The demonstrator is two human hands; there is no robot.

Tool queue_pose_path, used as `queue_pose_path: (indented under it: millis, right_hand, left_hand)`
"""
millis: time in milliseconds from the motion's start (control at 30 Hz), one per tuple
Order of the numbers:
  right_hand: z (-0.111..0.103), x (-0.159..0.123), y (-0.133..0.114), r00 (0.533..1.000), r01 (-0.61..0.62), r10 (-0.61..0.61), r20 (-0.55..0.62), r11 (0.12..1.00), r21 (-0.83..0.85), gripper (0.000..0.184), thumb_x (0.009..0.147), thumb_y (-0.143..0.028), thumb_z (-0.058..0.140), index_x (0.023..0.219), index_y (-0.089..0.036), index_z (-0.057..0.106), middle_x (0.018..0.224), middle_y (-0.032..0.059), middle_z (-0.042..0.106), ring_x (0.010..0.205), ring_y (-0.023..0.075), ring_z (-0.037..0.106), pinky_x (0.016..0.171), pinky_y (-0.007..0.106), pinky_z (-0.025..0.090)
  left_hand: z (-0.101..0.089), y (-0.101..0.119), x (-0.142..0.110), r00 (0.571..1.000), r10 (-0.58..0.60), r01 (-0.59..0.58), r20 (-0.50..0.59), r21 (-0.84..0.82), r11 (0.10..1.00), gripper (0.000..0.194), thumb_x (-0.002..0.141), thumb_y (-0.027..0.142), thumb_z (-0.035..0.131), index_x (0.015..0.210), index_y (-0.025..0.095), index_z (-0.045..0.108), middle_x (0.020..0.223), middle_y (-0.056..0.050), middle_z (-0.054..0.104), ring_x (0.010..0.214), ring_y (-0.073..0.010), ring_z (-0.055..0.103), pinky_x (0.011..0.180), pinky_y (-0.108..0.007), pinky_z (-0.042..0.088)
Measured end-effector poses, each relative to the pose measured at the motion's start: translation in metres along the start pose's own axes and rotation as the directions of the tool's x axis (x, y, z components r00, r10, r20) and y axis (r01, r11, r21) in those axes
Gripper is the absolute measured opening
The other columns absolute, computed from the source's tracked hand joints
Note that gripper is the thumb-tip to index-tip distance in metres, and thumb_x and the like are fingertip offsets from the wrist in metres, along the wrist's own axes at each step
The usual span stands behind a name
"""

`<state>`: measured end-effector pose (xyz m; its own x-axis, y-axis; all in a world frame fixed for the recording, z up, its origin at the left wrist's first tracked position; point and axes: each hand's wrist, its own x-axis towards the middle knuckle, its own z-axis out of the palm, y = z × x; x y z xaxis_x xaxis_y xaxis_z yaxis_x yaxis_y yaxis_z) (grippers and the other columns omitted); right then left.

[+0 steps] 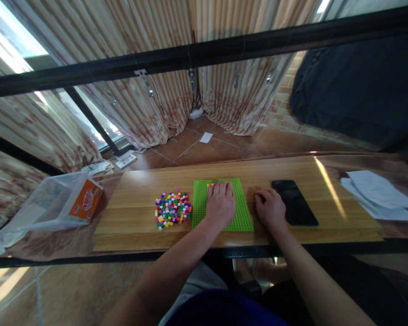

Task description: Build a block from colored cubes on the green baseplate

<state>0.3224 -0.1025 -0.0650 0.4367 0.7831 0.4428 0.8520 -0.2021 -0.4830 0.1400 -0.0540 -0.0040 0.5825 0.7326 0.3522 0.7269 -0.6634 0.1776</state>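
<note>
A bright green studded baseplate (240,213) lies on the wooden table (132,226). My left hand (220,203) rests on it, fingers together and curled down toward a few small coloured pieces (209,185) at the plate's far left corner. What the fingertips hold, if anything, is hidden. Left of the plate sits a pile of several small coloured cubes (172,209). My right hand (270,209) lies on the table just right of the plate, fingers loosely curled, next to a black phone (294,202).
A clear plastic tub (44,206) with an orange box (86,200) sits at the table's left end. White papers (377,192) lie at the far right. A black bar (204,52) crosses the view above. Curtains and tiled floor lie beyond the table.
</note>
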Motion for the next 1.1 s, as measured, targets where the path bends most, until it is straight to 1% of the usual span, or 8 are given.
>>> queue_pose_path:
  millis: [400, 633, 733, 867, 1100]
  right_hand:
    - [-0.0018, 0.0, -0.0023, 1.0, -0.008, 0.009, 0.008, 1.0, -0.008, 0.022, 0.084, -0.028, 0.049, 0.083, -0.019, 0.069, 0.089, 0.0087, 0.065, 0.085, 0.0217, 0.056, 0.074, 0.033, 0.043]
    - [0.0, 0.0, -0.0007, 1.0, 0.006, -0.006, -0.008, 1.0, -0.009, 0.022, 0.084, -0.028, 0.049, 0.082, -0.019, 0.069, 0.086, 0.0079, 0.065, 0.082, 0.0207, 0.055, 0.073, 0.032, 0.042]
    - [0.0001, 0.0002, -0.0009, 1.0, 0.006, -0.006, -0.011, 1.0, -0.008, 0.022, 0.084, -0.028, 0.05, 0.081, -0.019, 0.069, 0.086, 0.0081, 0.065, 0.082, 0.0208, 0.056, 0.073, 0.032, 0.042]
    - [0.0001, 0.0005, -0.0002, 1.0, 0.002, -0.002, -0.004, 1.0, -0.016, 0.021, 0.084, -0.028, 0.05, 0.082, -0.019, 0.069, 0.086, 0.0076, 0.065, 0.082, 0.0208, 0.056, 0.073, 0.032, 0.042]
    - [0.0012, 0.0001, 0.0014, 1.0, 0.018, -0.018, -0.015, 1.0, -0.016, 0.022, 0.085, -0.029, 0.049, 0.082, -0.019, 0.069, 0.086, 0.0078, 0.065, 0.082, 0.0211, 0.056, 0.073, 0.032, 0.042]
  left_hand:
    - [0.0004, 0.0, 0.0004, 1.0, 0.001, -0.001, 0.011, 0.009, 1.0, 0.04, 0.093, 0.025, 0.042, 0.13, 0.01, 0.047, 0.126, -0.013, 0.054, 0.117, -0.0261, 0.047, 0.106, -0.044, 0.035]
    - [0.0026, 0.0003, -0.0014, 0.999, -0.042, 0.042, -0.013, 0.006, 0.999, 0.04, 0.094, 0.027, 0.042, 0.131, 0.012, 0.046, 0.136, -0.015, 0.047, 0.124, -0.0274, 0.044, 0.108, -0.047, 0.033]
    - [0.0021, 0.0004, -0.0013, 0.999, -0.049, 0.049, -0.018, 0.008, 0.999, 0.041, 0.093, 0.028, 0.043, 0.131, 0.013, 0.047, 0.132, -0.015, 0.049, 0.122, -0.0279, 0.045, 0.107, -0.048, 0.034]
    - [0.0006, -0.0004, -0.0015, 1.0, -0.013, 0.013, -0.017, 0.018, 1.0, 0.04, 0.093, 0.028, 0.042, 0.131, 0.013, 0.047, 0.127, -0.013, 0.052, 0.118, -0.0271, 0.047, 0.106, -0.048, 0.035]
    - [0.0, -0.0007, -0.0028, 1.0, -0.002, 0.002, -0.024, 0.024, 1.0, 0.041, 0.094, 0.028, 0.042, 0.132, 0.014, 0.047, 0.127, -0.012, 0.052, 0.117, -0.0267, 0.047, 0.107, -0.049, 0.034]
